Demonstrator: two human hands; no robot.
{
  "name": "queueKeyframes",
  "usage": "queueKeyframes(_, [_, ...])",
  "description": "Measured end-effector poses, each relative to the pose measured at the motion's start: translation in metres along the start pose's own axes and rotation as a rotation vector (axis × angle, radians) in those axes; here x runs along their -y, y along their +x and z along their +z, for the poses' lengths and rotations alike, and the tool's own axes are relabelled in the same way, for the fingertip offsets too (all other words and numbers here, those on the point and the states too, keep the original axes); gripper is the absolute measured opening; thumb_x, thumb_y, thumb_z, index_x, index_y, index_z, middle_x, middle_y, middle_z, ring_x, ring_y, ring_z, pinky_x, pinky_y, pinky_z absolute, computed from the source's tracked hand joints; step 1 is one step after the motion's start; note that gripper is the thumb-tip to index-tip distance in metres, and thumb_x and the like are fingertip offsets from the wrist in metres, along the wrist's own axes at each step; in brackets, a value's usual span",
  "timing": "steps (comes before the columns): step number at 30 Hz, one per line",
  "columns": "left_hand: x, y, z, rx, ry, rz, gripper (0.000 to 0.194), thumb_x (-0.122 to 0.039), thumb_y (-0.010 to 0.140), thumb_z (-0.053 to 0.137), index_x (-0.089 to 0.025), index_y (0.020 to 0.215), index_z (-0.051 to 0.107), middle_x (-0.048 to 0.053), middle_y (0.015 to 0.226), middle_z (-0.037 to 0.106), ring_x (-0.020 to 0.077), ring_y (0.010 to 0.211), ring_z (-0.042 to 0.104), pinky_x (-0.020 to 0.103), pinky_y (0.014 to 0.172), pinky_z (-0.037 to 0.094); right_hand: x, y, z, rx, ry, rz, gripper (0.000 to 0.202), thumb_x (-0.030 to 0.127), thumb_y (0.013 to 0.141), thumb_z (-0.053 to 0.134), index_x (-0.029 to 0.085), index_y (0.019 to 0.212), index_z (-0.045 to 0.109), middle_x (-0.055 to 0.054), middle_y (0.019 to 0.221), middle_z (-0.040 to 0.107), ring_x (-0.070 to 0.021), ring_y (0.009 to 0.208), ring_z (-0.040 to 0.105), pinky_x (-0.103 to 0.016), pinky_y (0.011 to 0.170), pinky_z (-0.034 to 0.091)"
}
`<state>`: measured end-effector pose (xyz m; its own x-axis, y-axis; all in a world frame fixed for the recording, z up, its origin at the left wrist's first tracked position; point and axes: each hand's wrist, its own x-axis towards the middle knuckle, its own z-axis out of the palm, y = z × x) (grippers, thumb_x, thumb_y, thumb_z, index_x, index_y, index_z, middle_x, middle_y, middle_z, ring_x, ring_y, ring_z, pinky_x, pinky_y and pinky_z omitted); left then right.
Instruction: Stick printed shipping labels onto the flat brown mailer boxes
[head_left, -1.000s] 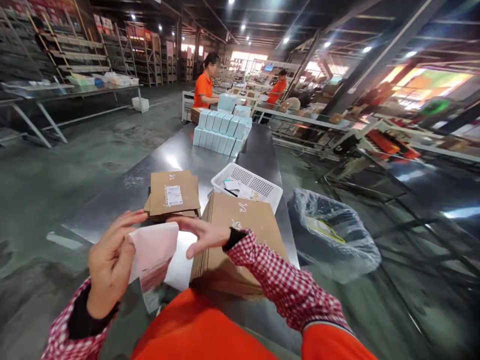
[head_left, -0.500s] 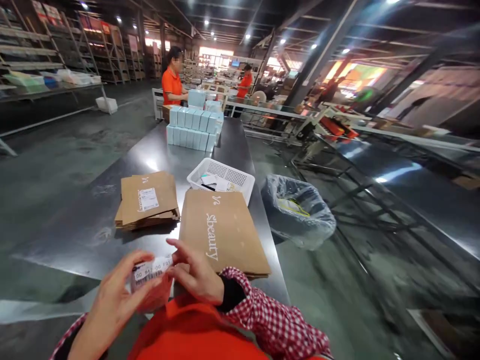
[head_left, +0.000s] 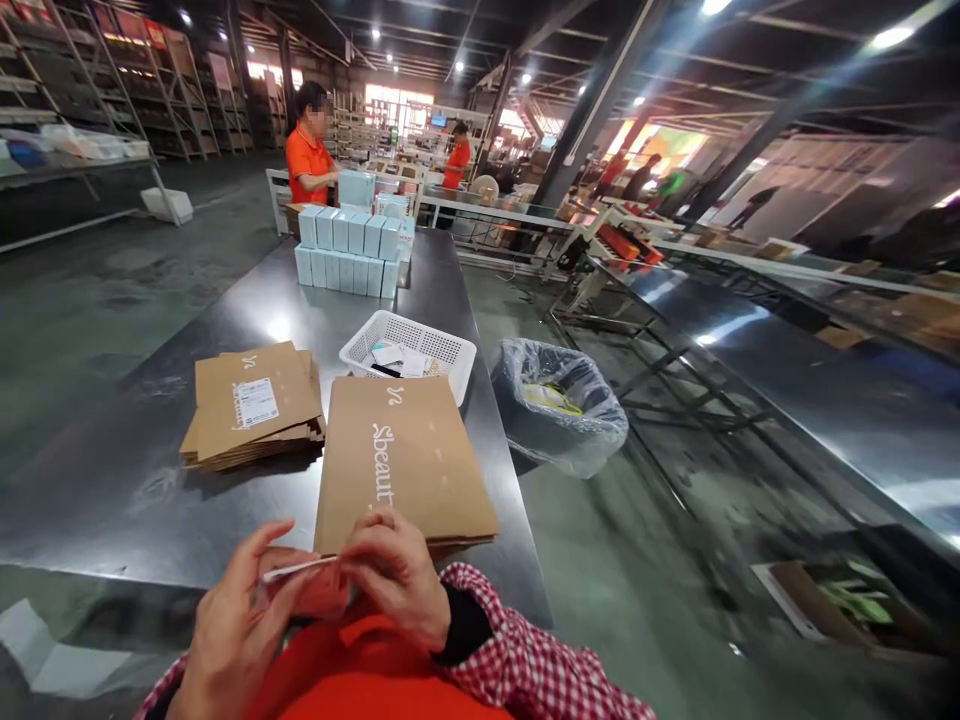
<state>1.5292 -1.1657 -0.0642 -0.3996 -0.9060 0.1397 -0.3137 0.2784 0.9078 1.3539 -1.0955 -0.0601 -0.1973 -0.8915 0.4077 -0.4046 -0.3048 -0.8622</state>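
A small clear packet with a white label (head_left: 300, 568) is held between both hands at the table's near edge, its label seen nearly edge-on. My left hand (head_left: 244, 610) grips its left side between thumb and fingers. Pinched at the packet's right end is my right hand (head_left: 397, 570). Just beyond lies a stack of large brown cardboard mailers (head_left: 435, 450) with white lettering. Left of it sits a stack of smaller brown mailers (head_left: 285, 390), the top one bearing a white shipping label (head_left: 256, 402).
A white basket (head_left: 457, 352) with cards stands behind the large mailers. Light blue boxes (head_left: 345, 265) are stacked farther along the metal table (head_left: 247, 310). A plastic-lined bin (head_left: 562, 430) stands right. A person in orange (head_left: 306, 160) is at the far end.
The view has shifted right, so the table items appear farther left. The packet has tilted, turning its label from facing up to nearly edge-on. My right fingers have closed in on its right end.
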Motion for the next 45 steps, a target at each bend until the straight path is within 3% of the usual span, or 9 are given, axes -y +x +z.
queueKeyframes(5, [0.007, 0.01, 0.005, -0.017, 0.243, 0.328, 0.042, -0.049, 0.09, 0.049, -0.019, 0.118, 0.053, -0.008, 0.051, 0.06, 0.0087, 0.038, 0.055, 0.015, 0.043, 0.046, -0.006, -0.005, -0.012, -0.105, -0.045, -0.123, 0.014, 0.023, 0.088, 0.049, 0.03, 0.093, 0.06, -0.002, 0.086, 0.065, -0.019, 0.079, 0.063, -0.035, 0.07, 0.054])
queueKeyframes(10, [0.026, 0.021, 0.0, 0.131, 0.297, 0.759, 0.025, -0.033, 0.096, 0.043, -0.019, 0.096, 0.064, 0.002, 0.073, 0.073, 0.0121, 0.059, 0.068, 0.017, 0.054, 0.051, -0.034, 0.042, -0.082, -0.712, -0.104, 0.139, 0.014, 0.035, 0.086, 0.051, 0.02, 0.087, 0.052, 0.001, 0.072, 0.055, -0.0131, 0.063, 0.055, -0.027, 0.059, 0.048])
queueKeyframes(16, [0.04, 0.02, 0.019, 0.224, 0.28, 0.784, 0.021, -0.024, 0.094, 0.044, -0.02, 0.093, 0.065, 0.005, 0.083, 0.072, 0.0146, 0.075, 0.068, 0.024, 0.067, 0.056, -0.105, 0.074, -0.104, -0.075, 0.0, 0.418, 0.042, 0.031, 0.068, 0.068, 0.017, 0.101, 0.045, -0.003, 0.089, 0.062, -0.0159, 0.074, 0.061, -0.03, 0.066, 0.05])
queueKeyframes(21, [0.056, 0.021, 0.043, 0.288, 0.211, 0.765, 0.023, -0.021, 0.095, 0.04, -0.019, 0.097, 0.063, 0.007, 0.105, 0.072, 0.018, 0.106, 0.065, 0.032, 0.095, 0.052, -0.102, 0.068, -0.084, 0.126, -0.645, 0.366, 0.059, 0.029, 0.076, 0.065, 0.011, 0.127, 0.043, -0.016, 0.117, 0.058, -0.0265, 0.105, 0.057, -0.041, 0.091, 0.045])
queueKeyframes(25, [0.074, 0.021, 0.046, 0.294, 0.137, 0.751, 0.023, -0.015, 0.093, 0.042, -0.021, 0.105, 0.06, 0.006, 0.109, 0.071, 0.0173, 0.111, 0.062, 0.034, 0.099, 0.049, -0.089, 0.061, -0.065, 0.131, -0.977, 0.272, 0.089, 0.05, 0.072, 0.071, 0.016, 0.144, 0.032, -0.021, 0.147, 0.033, -0.0386, 0.129, 0.039, -0.053, 0.105, 0.029])
queueKeyframes(29, [0.08, 0.02, 0.046, 0.303, 0.154, 0.748, 0.025, -0.015, 0.093, 0.042, -0.021, 0.11, 0.058, 0.007, 0.11, 0.071, 0.0166, 0.111, 0.062, 0.032, 0.1, 0.048, -0.103, 0.05, -0.047, 0.287, -0.848, 0.014, 0.06, 0.052, 0.084, 0.056, 0.024, 0.137, 0.047, -0.012, 0.144, 0.043, -0.0351, 0.135, 0.031, -0.054, 0.111, 0.021])
queueKeyframes(36, [0.081, 0.019, 0.046, 0.294, 0.152, 0.73, 0.025, -0.014, 0.092, 0.043, -0.02, 0.109, 0.061, 0.007, 0.111, 0.071, 0.018, 0.11, 0.063, 0.033, 0.098, 0.05, -0.118, 0.054, -0.106, -0.033, -1.184, 0.389, 0.044, 0.035, 0.093, 0.044, 0.016, 0.132, 0.052, -0.019, 0.14, 0.046, -0.0402, 0.137, 0.023, -0.067, 0.107, 0.01])
queueKeyframes(42, [0.083, 0.021, 0.047, 0.31, 0.148, 0.702, 0.026, -0.017, 0.092, 0.044, -0.021, 0.111, 0.061, 0.006, 0.11, 0.071, 0.0181, 0.109, 0.064, 0.033, 0.097, 0.05, -0.113, 0.054, -0.069, 0.147, -0.879, 0.056, 0.045, 0.037, 0.089, 0.054, 0.022, 0.131, 0.051, -0.012, 0.138, 0.049, -0.036, 0.132, 0.034, -0.062, 0.11, 0.012])
queueKeyframes(45, [0.09, 0.015, 0.046, 0.317, 0.183, 0.669, 0.026, -0.016, 0.092, 0.042, -0.02, 0.108, 0.062, 0.009, 0.118, 0.067, 0.0193, 0.116, 0.059, 0.036, 0.1, 0.049, -0.114, 0.05, -0.088, 0.002, -0.925, 0.311, 0.04, 0.034, 0.09, 0.048, 0.017, 0.127, 0.054, -0.018, 0.135, 0.05, -0.0365, 0.131, 0.035, -0.06, 0.107, 0.019])
